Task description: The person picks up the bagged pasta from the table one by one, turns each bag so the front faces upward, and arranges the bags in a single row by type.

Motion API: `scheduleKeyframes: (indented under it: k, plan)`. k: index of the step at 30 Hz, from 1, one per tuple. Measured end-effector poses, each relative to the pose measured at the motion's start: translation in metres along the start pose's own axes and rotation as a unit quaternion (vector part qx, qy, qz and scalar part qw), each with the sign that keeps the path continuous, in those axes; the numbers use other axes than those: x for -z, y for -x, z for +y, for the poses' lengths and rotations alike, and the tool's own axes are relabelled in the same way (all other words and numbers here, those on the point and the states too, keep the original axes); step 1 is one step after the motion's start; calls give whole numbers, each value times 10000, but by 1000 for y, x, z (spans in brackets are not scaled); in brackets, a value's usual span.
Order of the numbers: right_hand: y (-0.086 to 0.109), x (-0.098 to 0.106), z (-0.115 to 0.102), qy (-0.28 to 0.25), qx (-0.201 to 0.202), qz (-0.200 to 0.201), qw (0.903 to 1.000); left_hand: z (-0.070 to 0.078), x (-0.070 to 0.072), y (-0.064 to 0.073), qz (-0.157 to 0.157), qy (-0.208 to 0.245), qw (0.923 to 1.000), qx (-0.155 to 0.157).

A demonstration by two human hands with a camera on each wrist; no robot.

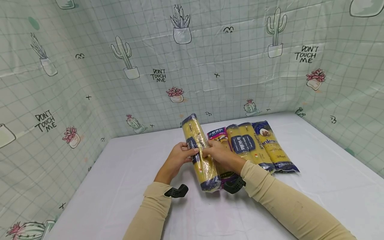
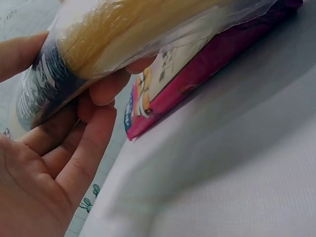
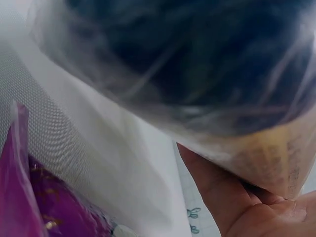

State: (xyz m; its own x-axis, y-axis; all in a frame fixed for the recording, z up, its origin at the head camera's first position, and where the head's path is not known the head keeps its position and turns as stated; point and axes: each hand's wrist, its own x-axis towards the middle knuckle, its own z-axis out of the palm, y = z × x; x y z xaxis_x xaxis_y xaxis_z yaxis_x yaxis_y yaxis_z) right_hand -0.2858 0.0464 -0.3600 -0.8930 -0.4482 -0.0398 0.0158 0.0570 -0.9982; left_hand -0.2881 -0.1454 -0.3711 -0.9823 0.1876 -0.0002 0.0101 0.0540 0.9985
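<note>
Both hands hold a clear-wrapped pack of spaghetti (image 1: 207,170) with navy ends and a navy label, tilted above the table. The left hand (image 1: 177,158) grips its left side, thumb on top; in the left wrist view that hand's fingers (image 2: 89,153) curl beneath the wrapper. The right hand (image 1: 225,155) grips the other side, its thumb on the front. In the right wrist view the pack's navy end (image 3: 197,59) covers much of the right hand (image 3: 261,215). Just right of the held pack lies a magenta and blue pasta bag (image 1: 216,133), partly hidden by the right hand.
Beside the magenta bag, a la sicilia spaghetti pack (image 1: 238,143), a similar pack (image 1: 255,143) and a blue-and-yellow pasta bag (image 1: 276,146) lie in a row. A white cloth covers the table (image 1: 120,186). Behind stands a cactus-print curtain (image 1: 210,56).
</note>
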Motion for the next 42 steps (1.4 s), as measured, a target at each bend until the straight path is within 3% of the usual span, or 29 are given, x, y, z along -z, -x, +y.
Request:
scheduleKeyframes:
  k: [12,19,25,30,37,42]
  plan:
    - [1,-2,1,-582,-2,-317,9978,9,-7,2,463,-364,9982,-104]
    - [1,-1,-1,-723,-119,-151,9972,12,-12,2,691,-356,9967,-223]
    - [3,1,-6,-776,-81,-255,9966,16,-15,3,864,-295,9953,-311]
    - [2,7,-5,-618,75,-425,9972,18,-16,4,1039,-351,9936,-266]
    - [-1,8,-1,67,121,-99,9999,18,-15,2,1418,-473,9886,-193]
    - [0,4,1,459,203,-179,9986,19,-12,3,1633,-403,9857,-2]
